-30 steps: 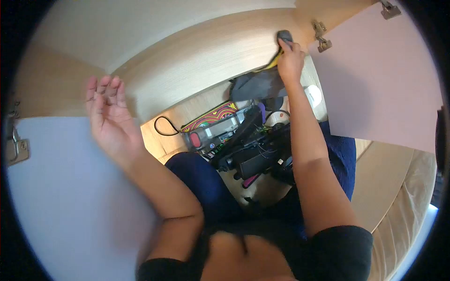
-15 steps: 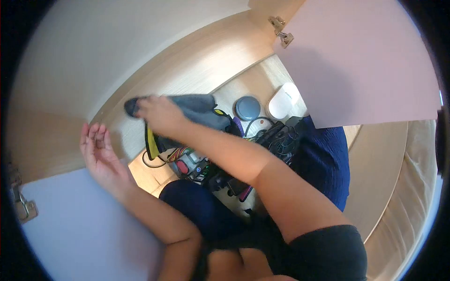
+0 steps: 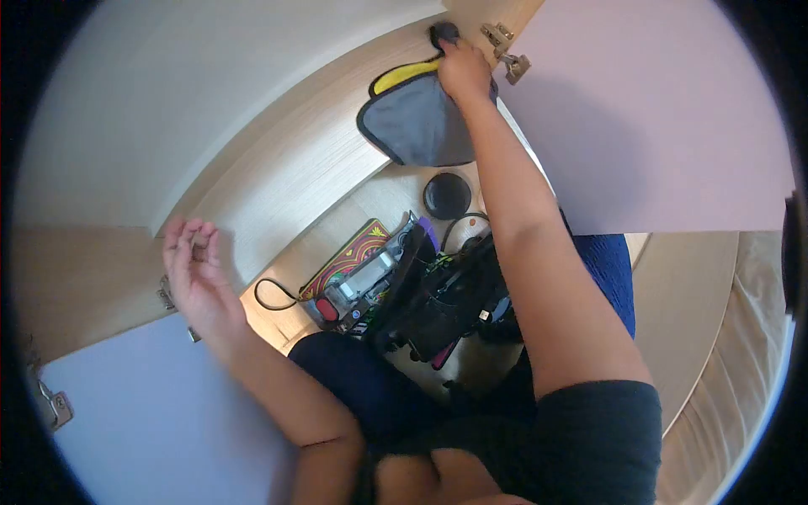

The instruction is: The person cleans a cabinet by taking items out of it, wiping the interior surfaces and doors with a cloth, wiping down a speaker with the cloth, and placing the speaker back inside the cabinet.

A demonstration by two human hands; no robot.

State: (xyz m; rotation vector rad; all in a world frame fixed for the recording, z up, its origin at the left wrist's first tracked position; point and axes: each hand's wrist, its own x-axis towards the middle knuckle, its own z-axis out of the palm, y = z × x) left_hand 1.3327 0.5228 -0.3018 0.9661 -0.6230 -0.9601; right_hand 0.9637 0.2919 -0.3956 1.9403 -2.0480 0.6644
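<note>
My right hand (image 3: 465, 69) gripping the cloth (image 3: 417, 122), a bunched dark end just above the fingers, the wider part to the left and below, over the board (image 3: 295, 189), my left hand (image 3: 198, 265) well apart, loosely curled.

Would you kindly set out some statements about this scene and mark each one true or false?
1. The right hand holds a grey cloth. True.
2. The left hand grips the colourful patterned item. False: it is raised apart from that item, with no object visible in it.
3. A round dark object lies near the cloth. True.
4. The cloth's visible edging is white. False: it is black.
5. Yellow shows on part of the cloth. True.
6. The pinkish door is shut. False: it stands open on its hinges.
</note>
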